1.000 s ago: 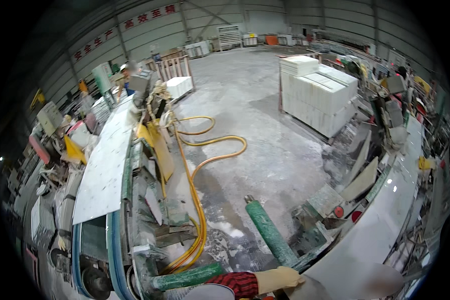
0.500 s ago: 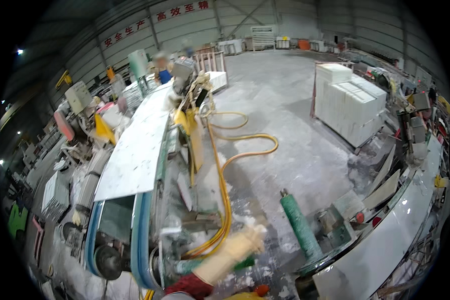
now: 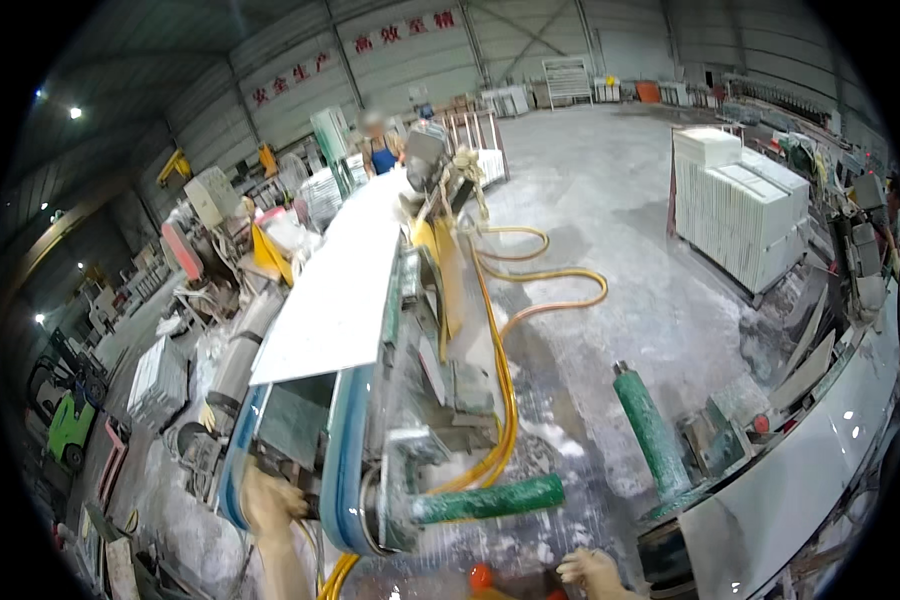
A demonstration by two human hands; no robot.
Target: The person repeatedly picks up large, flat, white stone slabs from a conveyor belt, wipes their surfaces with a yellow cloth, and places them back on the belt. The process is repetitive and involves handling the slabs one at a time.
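My left hand (image 3: 272, 495), tan like its forearm, is by the near end of the conveyor, beside the left blue belt (image 3: 234, 470). Motion blurs its fingers, and I cannot tell whether it touches the belt. My right hand (image 3: 592, 568) is low in the picture, right of centre, with its fingers a little apart and nothing seen in them. A long white slab (image 3: 330, 290) lies flat on the conveyor, its near edge across the left belt and the right blue belt (image 3: 348, 460). A green roller (image 3: 495, 499) juts out to the right of the belts.
Yellow hoses (image 3: 500, 400) loop over the wet floor. To the right stand a green post (image 3: 652, 430), another white slab (image 3: 780, 520) and a stack of white slabs (image 3: 730, 205). A person (image 3: 382, 152) is at the conveyor's far end; a green forklift (image 3: 70, 425) stands left.
The view has swung left, so everything sits further right. Before, one tan forearm with a red sleeve reached over the green roller; now both hands show, the left by the belt and the right lower down.
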